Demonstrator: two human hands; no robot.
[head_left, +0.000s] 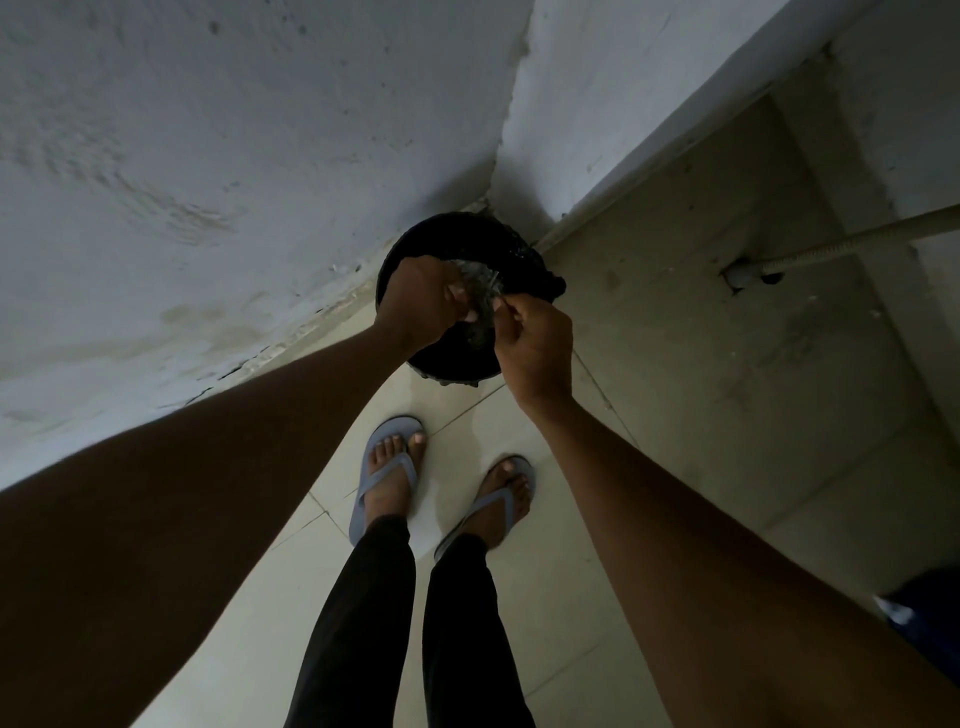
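While you stand over the black bin at the centre of the frame, your left hand and right hand meet above its mouth, each with fingers curled and pinching a crumpled piece of clear plastic between them. That piece hangs just over the bin's dark inside, not yet let go. I judge the throwing-away is near its end: the plastic is already at the bin, and what is left is to release it and draw your hands back. Whether anything else lies in the bin I cannot tell, as it is too dark. The bin sits in the corner where the rough whitewashed wall at upper left meets the pale tiled floor. Your feet in grey flip-flops stand on the tiles below centre. To the right lies a duller concrete strip, with a ribbed hose running to a hole at right.
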